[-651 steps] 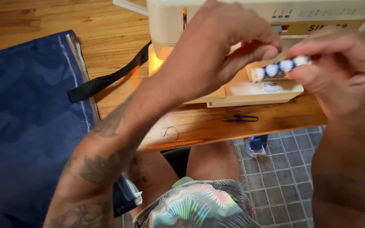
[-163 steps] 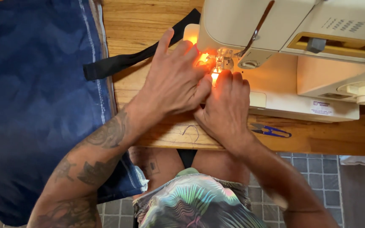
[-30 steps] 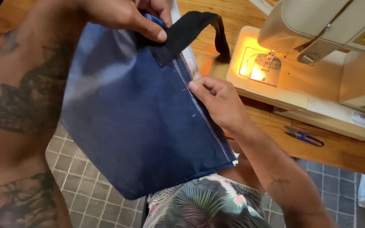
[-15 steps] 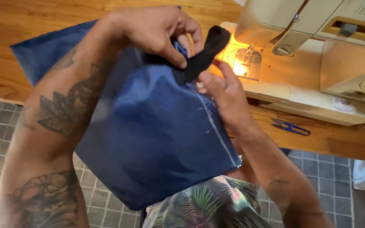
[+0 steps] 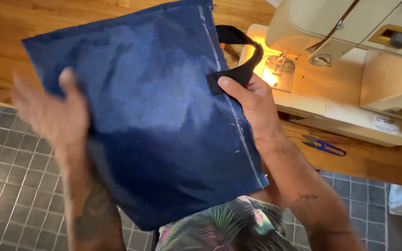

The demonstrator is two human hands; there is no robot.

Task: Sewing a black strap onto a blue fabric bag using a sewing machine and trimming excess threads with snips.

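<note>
Right hand (image 5: 252, 104) pins black strap (image 5: 240, 69) onto blue fabric (image 5: 154, 125)

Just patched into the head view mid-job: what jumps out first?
A big dark blue fabric panel fills the middle, held up over the lap between the left hand at its left edge and the right hand, whose thumb pins a black strap to its stitched right edge. Behind, top right, a cream sewing machine glows on the wooden table, small blue snips beside it.

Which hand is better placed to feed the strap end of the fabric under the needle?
Probably the right hand: it pinches the black strap at the fabric seam, right beside the lit needle plate. The left hand is blurred at the far edge.
</note>
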